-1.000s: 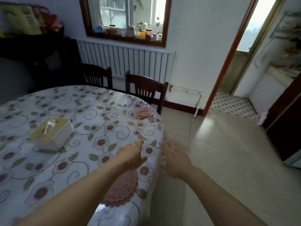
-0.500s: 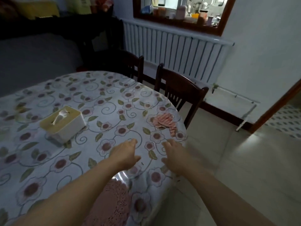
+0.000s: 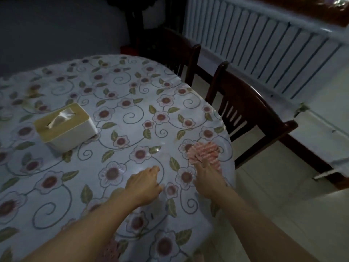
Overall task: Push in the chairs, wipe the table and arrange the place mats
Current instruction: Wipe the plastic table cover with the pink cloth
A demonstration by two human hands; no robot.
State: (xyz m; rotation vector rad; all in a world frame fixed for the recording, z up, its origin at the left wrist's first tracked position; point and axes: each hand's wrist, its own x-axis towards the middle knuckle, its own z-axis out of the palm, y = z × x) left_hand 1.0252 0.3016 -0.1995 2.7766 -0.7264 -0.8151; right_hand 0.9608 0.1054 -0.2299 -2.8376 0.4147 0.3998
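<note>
Home dining room: an oval table under a floral cloth, a tissue box at left, dark wooden chairs along its far right side, a white radiator beyond.

Open flowered tablecloth spans the frame's centre; a white tissue box with tan lid blocks centre-left, and two dark wooden chairs crowd the table's upper-right edge.

The tablecloth was white with maroon flowers, green leaves and grey scrolls. The mat was pink. The chairs were dark brown.
</note>
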